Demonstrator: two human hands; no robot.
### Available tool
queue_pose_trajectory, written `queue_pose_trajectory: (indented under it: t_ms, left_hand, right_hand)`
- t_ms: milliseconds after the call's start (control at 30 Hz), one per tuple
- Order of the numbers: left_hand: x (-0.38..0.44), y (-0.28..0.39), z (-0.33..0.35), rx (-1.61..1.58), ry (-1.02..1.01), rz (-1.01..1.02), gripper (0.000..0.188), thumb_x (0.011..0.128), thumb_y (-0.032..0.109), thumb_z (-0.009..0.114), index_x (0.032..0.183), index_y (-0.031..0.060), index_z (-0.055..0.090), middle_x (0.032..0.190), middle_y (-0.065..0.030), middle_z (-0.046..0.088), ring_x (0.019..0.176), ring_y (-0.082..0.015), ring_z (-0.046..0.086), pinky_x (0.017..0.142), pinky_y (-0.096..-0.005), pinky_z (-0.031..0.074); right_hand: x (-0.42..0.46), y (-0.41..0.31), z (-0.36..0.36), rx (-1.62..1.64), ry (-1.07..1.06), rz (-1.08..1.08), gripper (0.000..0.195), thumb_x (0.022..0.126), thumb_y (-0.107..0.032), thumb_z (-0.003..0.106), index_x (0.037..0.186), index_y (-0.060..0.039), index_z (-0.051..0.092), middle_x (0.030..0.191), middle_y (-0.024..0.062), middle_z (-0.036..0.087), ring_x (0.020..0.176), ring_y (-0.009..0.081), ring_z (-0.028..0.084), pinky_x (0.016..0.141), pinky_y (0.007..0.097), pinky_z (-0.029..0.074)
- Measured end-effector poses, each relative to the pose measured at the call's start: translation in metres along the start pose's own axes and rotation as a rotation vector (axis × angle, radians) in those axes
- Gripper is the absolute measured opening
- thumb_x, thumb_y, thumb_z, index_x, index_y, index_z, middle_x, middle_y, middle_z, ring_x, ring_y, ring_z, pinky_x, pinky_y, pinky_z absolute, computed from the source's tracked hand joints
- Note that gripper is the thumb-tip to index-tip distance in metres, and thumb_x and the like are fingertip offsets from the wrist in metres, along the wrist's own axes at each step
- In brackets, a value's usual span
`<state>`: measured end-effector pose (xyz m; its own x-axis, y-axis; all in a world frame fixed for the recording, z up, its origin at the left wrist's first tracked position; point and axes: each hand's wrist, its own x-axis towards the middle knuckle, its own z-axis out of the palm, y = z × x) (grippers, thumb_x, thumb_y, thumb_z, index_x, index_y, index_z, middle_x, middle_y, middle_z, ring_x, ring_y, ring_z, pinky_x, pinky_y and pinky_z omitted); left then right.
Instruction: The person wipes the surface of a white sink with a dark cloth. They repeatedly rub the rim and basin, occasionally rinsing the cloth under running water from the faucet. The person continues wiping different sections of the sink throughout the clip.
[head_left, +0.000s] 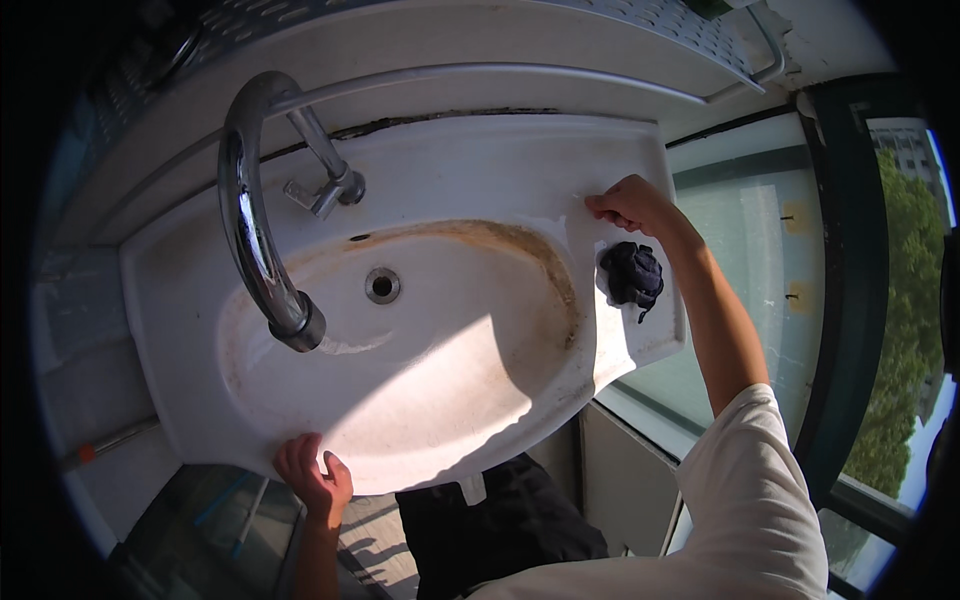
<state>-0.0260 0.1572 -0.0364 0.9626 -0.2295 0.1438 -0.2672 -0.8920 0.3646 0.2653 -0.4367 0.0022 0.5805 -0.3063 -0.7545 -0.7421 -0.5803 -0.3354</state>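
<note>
A white ceramic washbasin (450, 420) spreads before me, brown stains lining its bowl. My left hand (315, 472) rests on the front rim at the left, thumb apart from the fingers and nothing in it. Over the back right deck of the basin, my right hand (626, 206) is curled into a loose fist; nothing shows in it. Just in front of that hand lies a crumpled, dark wet cloth (634, 276). From the spout of a chrome gooseneck faucet (251, 217) a thin stream of water (352, 346) runs into the bowl. The drain (383, 286) is uncovered.
A metal rail (510, 69) and a perforated metal shelf (637, 19) run along the wall behind the basin. The faucet lever (300, 195) sits at its base. To the right are a frosted glass pane (742, 225) and a dark green window frame (844, 300).
</note>
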Motion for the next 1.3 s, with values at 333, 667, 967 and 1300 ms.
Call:
queue_pose_trajectory:
  t_ms: [333, 667, 967, 1300]
  left_hand:
    - [0.002, 0.000, 0.001, 0.009, 0.009, 0.014, 0.036, 0.094, 0.012, 0.061, 0.128, 0.0005, 0.062, 0.122, -0.0200, 0.064, 0.114, -0.0410, 0.055, 0.105, -0.0580, 0.041]
    - [0.005, 0.004, -0.001, 0.013, 0.026, -0.014, 0.036, 0.091, 0.014, 0.063, 0.124, 0.0014, 0.064, 0.119, -0.0188, 0.066, 0.112, -0.0407, 0.057, 0.103, -0.0561, 0.043]
    - [0.015, 0.009, 0.000, 0.026, -0.020, -0.030, 0.034, 0.086, 0.015, 0.064, 0.116, 0.0013, 0.067, 0.117, -0.0172, 0.068, 0.113, -0.0405, 0.058, 0.104, -0.0558, 0.043]
    - [0.009, 0.010, -0.003, 0.030, -0.009, -0.051, 0.028, 0.092, 0.020, 0.060, 0.110, 0.0008, 0.068, 0.113, -0.0169, 0.068, 0.105, -0.0400, 0.059, 0.100, -0.0558, 0.043]
  right_hand:
    - [-0.004, 0.022, 0.001, 0.118, -0.039, -0.019, 0.033, 0.092, -0.027, 0.084, 0.073, -0.0024, 0.073, 0.065, 0.0033, 0.064, 0.050, 0.0095, 0.048, 0.043, 0.0261, 0.031]
    - [-0.044, 0.028, 0.050, 0.192, -0.102, -0.117, 0.028, 0.096, -0.018, 0.075, 0.078, 0.0034, 0.072, 0.068, 0.0076, 0.066, 0.050, 0.0091, 0.054, 0.045, 0.0257, 0.039]
    - [-0.128, -0.052, 0.350, 2.048, -0.885, 0.120, 0.036, 0.116, -0.025, 0.045, 0.122, 0.0042, 0.065, 0.119, 0.0186, 0.073, 0.116, 0.0319, 0.071, 0.098, 0.0394, 0.061]
    - [-0.146, 0.078, 0.133, -0.201, 1.036, -0.449, 0.060, 0.095, -0.028, 0.075, 0.149, -0.0087, 0.057, 0.156, 0.0217, 0.046, 0.143, 0.0433, 0.041, 0.117, 0.0611, 0.033]
